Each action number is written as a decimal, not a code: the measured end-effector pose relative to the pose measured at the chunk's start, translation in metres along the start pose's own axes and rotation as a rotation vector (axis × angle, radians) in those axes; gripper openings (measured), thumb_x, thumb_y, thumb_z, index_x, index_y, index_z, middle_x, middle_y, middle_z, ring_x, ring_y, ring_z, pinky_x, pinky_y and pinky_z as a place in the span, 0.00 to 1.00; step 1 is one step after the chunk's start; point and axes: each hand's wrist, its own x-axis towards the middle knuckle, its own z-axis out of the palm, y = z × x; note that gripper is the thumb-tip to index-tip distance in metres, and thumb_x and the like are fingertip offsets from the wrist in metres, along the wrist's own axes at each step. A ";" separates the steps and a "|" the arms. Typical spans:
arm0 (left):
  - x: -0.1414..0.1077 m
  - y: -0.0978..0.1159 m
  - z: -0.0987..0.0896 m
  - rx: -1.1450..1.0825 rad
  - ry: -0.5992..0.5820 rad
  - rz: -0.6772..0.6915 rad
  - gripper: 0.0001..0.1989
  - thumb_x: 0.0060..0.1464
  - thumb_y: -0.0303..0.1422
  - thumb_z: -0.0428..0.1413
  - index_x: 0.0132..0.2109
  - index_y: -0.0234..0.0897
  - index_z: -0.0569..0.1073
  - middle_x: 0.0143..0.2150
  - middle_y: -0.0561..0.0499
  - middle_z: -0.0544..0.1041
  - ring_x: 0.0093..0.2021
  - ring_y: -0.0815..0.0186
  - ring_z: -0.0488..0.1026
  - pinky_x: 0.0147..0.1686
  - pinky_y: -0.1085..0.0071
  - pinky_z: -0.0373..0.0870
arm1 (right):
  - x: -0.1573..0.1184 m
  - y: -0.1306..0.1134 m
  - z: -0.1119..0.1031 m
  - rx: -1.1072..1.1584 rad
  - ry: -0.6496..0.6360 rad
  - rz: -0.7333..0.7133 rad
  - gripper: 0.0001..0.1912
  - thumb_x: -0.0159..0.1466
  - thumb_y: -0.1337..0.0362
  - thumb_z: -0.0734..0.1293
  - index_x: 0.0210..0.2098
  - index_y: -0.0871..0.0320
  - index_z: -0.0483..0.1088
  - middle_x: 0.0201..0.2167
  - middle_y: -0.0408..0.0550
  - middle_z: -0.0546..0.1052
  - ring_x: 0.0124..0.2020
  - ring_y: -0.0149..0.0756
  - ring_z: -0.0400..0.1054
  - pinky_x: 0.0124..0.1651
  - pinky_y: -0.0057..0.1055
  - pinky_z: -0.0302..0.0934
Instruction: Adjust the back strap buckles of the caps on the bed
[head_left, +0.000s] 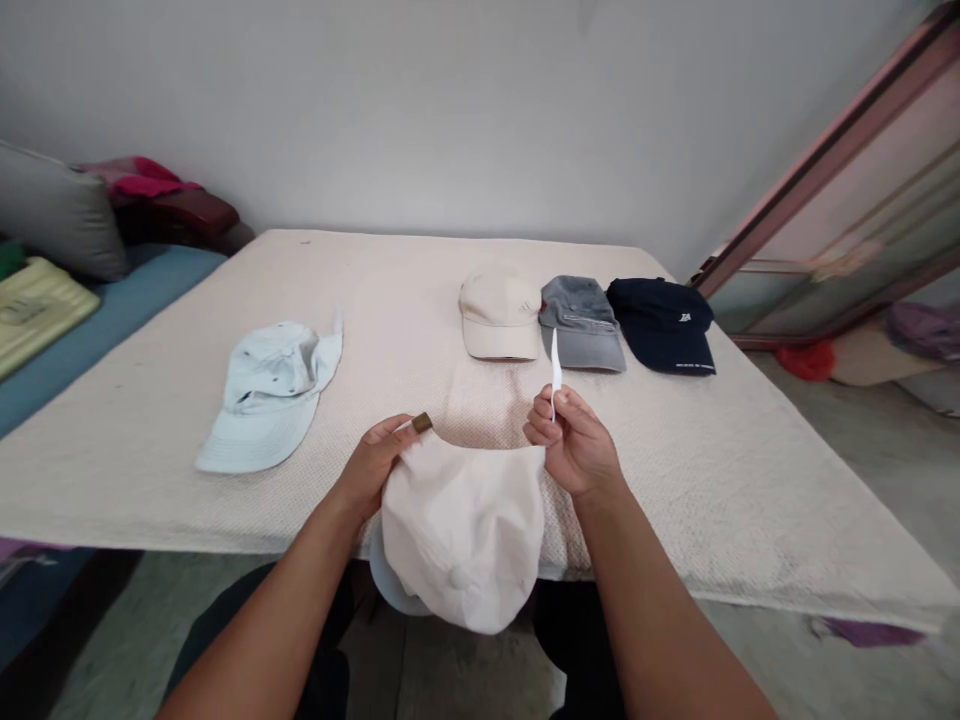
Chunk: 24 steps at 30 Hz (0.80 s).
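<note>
Between my hands hangs a white cap (pixel 465 530) with a pale blue brim (pixel 401 575), over the near edge of the table. My left hand (pixel 375 460) pinches its back edge beside a brass-coloured buckle (pixel 422 423). Closed around the cap's white strap (pixel 556 362), my right hand (pixel 574 440) holds it with the free end pointing up. A pale blue cap (pixel 270 395) lies to the left on the table. Further back on the right sit a beige cap (pixel 500 315), a grey cap (pixel 581 325) and a navy cap (pixel 661 325) in a row.
A cream textured cloth covers the table (pixel 390 300), which meets a plain wall (pixel 450 120) at the back. To the left are a grey cushion (pixel 56 215) and a yellow folded item (pixel 45 300) on a blue surface. A pink-framed panel (pixel 840 200) stands at right.
</note>
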 end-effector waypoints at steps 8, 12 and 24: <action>-0.004 -0.002 0.002 -0.048 -0.011 0.032 0.08 0.44 0.35 0.64 0.32 0.35 0.76 0.23 0.55 0.74 0.22 0.74 0.68 0.23 0.78 0.62 | -0.002 0.023 0.016 -0.167 -0.097 0.131 0.08 0.61 0.61 0.65 0.29 0.59 0.68 0.18 0.37 0.63 0.14 0.19 0.44 0.18 0.22 0.38; -0.002 -0.001 0.006 -0.096 0.005 0.034 0.08 0.44 0.34 0.65 0.31 0.35 0.76 0.23 0.56 0.73 0.21 0.75 0.68 0.23 0.79 0.63 | -0.002 0.028 0.019 -0.181 -0.103 0.176 0.09 0.61 0.61 0.65 0.27 0.59 0.67 0.18 0.37 0.63 0.14 0.18 0.45 0.18 0.22 0.38; 0.007 0.002 0.012 -0.109 0.026 0.046 0.08 0.44 0.34 0.63 0.30 0.34 0.74 0.22 0.56 0.72 0.20 0.73 0.67 0.22 0.78 0.63 | 0.005 0.007 0.005 -0.088 -0.018 0.044 0.09 0.60 0.61 0.66 0.26 0.58 0.65 0.18 0.36 0.63 0.14 0.19 0.41 0.18 0.22 0.40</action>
